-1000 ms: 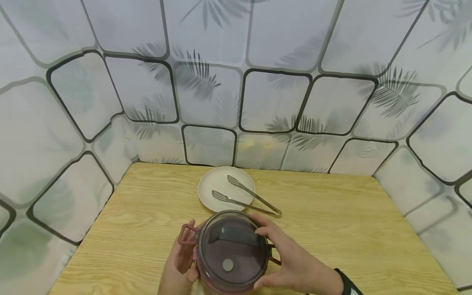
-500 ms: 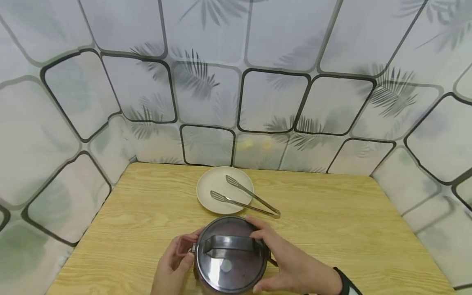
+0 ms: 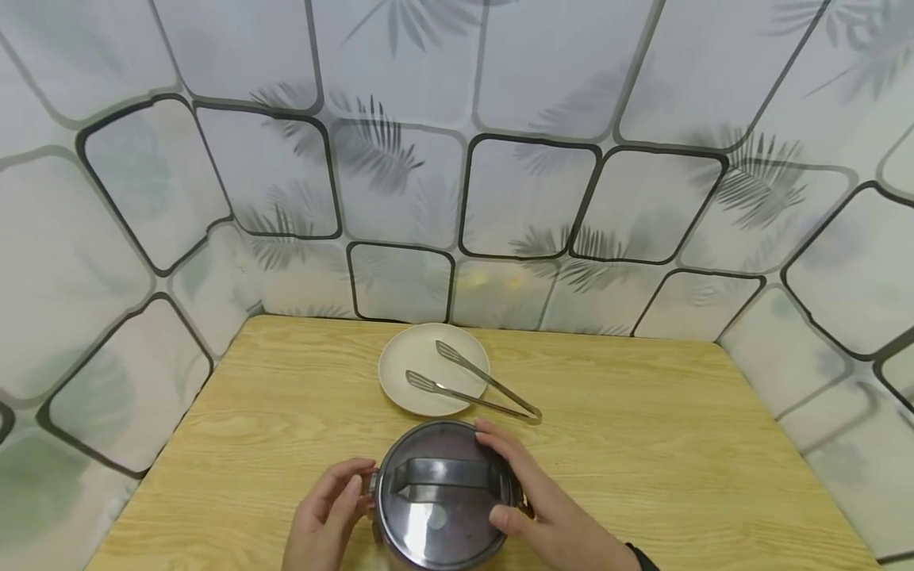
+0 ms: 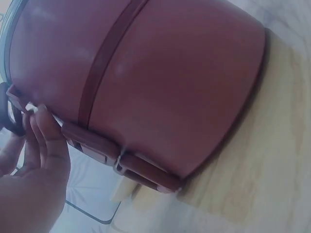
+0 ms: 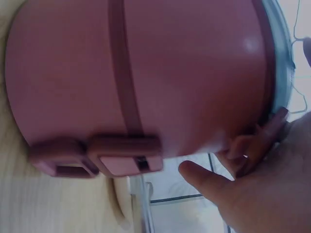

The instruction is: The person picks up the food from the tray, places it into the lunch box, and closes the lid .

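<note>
A dark red, two-tier lunch box (image 4: 189, 82) stands upright at the table's near edge. Its see-through dark lid (image 3: 464, 523) carries a black handle (image 3: 453, 471). On the box's left side my left hand (image 3: 324, 511) pinches the upper latch (image 4: 17, 99) by the lid rim between thumb and fingers. My right hand (image 3: 550, 507) rests across the right part of the lid, thumb on top and fingertips at the far rim. Beneath that hand the right upper latch (image 5: 260, 150) stands out from the wall. Lower clasps (image 5: 127, 156) lie against the side.
Behind the box is a white plate (image 3: 400, 381), and metal tongs (image 3: 493, 404) lie across its right side, their bend on the wood. The wooden table (image 3: 643, 444) reaches back to a patterned cloth wall (image 3: 528, 190).
The left hand has closed in on the left latch, which stuck out before and now lies close to the rim. The right thumb has moved from the near rim onto the lid.
</note>
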Tool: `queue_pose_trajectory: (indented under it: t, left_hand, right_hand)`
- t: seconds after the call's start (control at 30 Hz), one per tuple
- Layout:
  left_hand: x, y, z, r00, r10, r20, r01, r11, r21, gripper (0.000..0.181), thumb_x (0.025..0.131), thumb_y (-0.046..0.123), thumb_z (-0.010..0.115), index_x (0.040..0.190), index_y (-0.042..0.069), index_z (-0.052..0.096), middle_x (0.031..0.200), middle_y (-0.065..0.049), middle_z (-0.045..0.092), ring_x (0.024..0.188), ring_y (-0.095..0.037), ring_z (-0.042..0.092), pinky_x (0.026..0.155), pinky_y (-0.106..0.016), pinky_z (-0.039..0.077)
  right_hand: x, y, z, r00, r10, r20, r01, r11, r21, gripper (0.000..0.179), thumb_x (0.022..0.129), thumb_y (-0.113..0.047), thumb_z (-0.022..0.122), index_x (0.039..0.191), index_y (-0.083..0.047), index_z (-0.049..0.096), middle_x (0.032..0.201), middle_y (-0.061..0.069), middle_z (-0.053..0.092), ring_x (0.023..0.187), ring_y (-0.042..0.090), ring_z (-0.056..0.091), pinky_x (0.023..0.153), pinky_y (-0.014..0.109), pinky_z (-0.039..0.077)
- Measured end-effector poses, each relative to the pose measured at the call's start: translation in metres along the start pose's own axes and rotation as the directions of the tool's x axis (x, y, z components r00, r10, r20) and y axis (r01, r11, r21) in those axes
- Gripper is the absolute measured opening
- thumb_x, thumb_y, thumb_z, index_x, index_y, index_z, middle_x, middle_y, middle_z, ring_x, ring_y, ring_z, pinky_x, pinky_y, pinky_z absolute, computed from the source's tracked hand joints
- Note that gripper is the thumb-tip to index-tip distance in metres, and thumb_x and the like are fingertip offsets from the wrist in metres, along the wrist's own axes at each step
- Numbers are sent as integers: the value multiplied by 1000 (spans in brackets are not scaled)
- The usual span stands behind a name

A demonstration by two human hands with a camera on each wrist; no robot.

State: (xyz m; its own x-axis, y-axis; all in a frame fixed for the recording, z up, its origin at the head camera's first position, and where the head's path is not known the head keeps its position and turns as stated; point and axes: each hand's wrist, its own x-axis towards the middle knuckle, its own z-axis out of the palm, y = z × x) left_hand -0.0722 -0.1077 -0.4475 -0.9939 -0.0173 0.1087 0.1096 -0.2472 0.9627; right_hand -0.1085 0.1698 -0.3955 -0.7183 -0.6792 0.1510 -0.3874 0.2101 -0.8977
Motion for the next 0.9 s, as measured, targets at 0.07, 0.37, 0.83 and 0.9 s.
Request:
queue_pose_trajectory:
  t: [0.07, 0.37, 0.83, 0.9]
  left_hand:
    - [-1, -1, -1, 1000, -30, -4, 30, 1000, 4, 29, 98, 11, 40, 120, -6, 47, 107, -6, 59, 92, -21, 57, 76, -31, 51]
    - [-8, -7, -13, 995, -50, 87, 48, 999, 26, 49, 84, -2, 59, 130, 1, 41, 121, -5, 54, 108, -22, 53, 88, -30, 47]
    - [-12, -12, -14, 975, 115, 188, -155, 964, 215, 34, 93, -1, 43, 127, -1, 47, 113, 0, 54, 89, -20, 57, 63, -37, 54]
    - [-12, -13, -12, 978, 119, 169, -160, 954, 255, 32, 94, 0, 40, 126, 2, 49, 113, 2, 53, 86, -19, 57, 60, -36, 53]
  right_hand:
    - [1, 3, 4, 997, 72, -35, -71, 997, 31, 57, 96, -14, 43, 145, -26, 17, 151, -3, 13, 134, 20, 14, 100, 42, 33]
    - [6, 9, 11, 991, 3, -136, 2, 1000, 30, 59, 93, -9, 48, 144, -22, 22, 144, 0, 28, 125, 24, 33, 94, 35, 41]
    - [15, 9, 8, 977, -121, -178, 72, 962, -264, 57, 92, -17, 54, 143, -21, 28, 142, 0, 36, 125, 21, 36, 93, 38, 42]
    - [16, 9, 9, 977, -120, -175, 70, 961, -266, 56, 93, -18, 52, 143, -21, 27, 143, -1, 34, 126, 20, 34, 94, 39, 41]
